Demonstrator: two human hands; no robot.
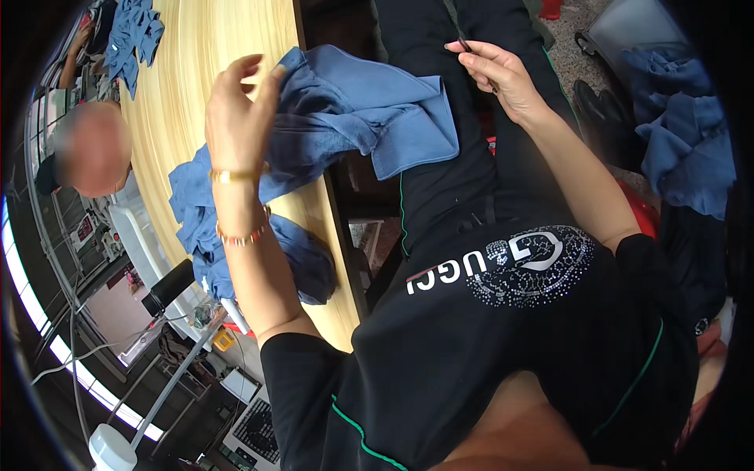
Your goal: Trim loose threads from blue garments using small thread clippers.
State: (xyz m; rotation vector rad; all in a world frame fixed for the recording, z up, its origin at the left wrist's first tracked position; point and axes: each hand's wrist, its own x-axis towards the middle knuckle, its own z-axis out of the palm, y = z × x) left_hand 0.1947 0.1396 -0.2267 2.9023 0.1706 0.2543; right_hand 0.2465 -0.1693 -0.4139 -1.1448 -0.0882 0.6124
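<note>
A blue cloth garment [338,110] lies partly on the wooden table and partly over my lap, its hemmed end hanging past the table edge. My left hand [239,114] is over its far-left corner, with the thumb against the cloth and a gap between thumb and fingers. Apart from the garment, above my right thigh, my right hand [503,78] is closed around a small dark slim tool [463,45]. Most of that tool is hidden in my fingers, so its exact kind does not show.
More blue garments [302,263] are bunched on the table [212,35] by my left forearm, and another blue garment [132,39] lies at its far end. A pile of blue cloth [683,133] rests at the right. Across the table is another person [94,149].
</note>
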